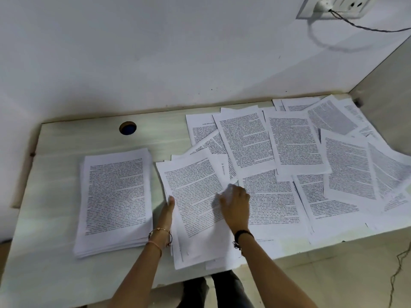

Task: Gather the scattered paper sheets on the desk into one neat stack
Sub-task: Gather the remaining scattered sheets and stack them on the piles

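Standing beside the desk (53,196); head view only. A neat stack (115,196) of printed sheets lies left of centre, edges roughly squared, near the desk front. Just right of it a loose bundle (195,203) sits tilted, its lower end overhanging the front edge.

The left hand (167,213) is in the gap between stack and bundle, thumb on top of the bundle's left edge. Its fingers are hidden under the paper, so it appears to grip that edge. The right hand (236,206) rests at the bundle's right edge and is blurred. A sheet corner lifts at its fingertips; I cannot tell whether it pinches or only presses. The hands are apart, with the bundle between them.

Scattered sheets (295,147) overlap at many angles from the bundle out to the right wall, some overhanging the front.

Thin bracelets (160,232) on the left wrist, a dark band (243,233) on the right. Round cable hole (127,128) at back left. Wall socket (333,5) top right, with a cord (360,26) plugged in.
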`<state>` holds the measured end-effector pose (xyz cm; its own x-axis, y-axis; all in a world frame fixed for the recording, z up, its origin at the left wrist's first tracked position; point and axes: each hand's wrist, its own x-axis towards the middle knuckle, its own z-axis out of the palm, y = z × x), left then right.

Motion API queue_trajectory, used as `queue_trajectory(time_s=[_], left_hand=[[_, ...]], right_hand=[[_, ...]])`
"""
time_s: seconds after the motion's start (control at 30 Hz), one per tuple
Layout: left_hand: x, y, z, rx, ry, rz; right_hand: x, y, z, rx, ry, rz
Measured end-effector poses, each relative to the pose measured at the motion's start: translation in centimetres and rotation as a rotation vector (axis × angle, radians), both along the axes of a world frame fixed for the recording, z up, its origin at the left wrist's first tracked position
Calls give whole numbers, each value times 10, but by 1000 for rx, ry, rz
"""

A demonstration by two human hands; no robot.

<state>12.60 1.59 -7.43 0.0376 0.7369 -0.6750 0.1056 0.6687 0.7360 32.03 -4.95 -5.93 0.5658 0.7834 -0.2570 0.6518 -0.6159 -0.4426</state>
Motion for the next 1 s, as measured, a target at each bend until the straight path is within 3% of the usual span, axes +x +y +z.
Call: queue_trajectory(time_s=[0.03, 0.17, 0.3, 0.4, 0.5, 0.57, 0.67, 0.77, 0.83, 0.9, 1.0], left_hand=[[4, -1, 20, 28, 15, -43], [8, -1, 22, 76, 63, -136], [8, 1, 15, 96, 82, -195], [2, 8, 11, 169, 95, -180], [-6, 21, 13, 217, 24, -53], [-3, 29, 19, 156, -68, 92], [12, 33, 26, 120, -209, 271], [42, 16, 33, 41, -341, 280], [57, 1, 32, -89, -432, 187], [54, 3, 24, -149, -403, 204], [22, 33, 10, -42, -286, 352]], right_hand=[[7, -4, -6, -36, -55, -31], [2, -7, -10, -57, 78, 48], [-13, -14, -10, -42, 5, -12], [-15, -20, -10, 17, 39, 54], [-6, -14, -7, 105, 151, -84], [2, -8, -3, 210, 278, -306], [1, -2, 6, 344, 790, -653], [-2, 5, 3, 370, 1105, -607], [4, 9, 10, 385, 1037, -552], [24, 9, 11, 350, 930, -530], [68, -7, 13, 284, 910, -406]])
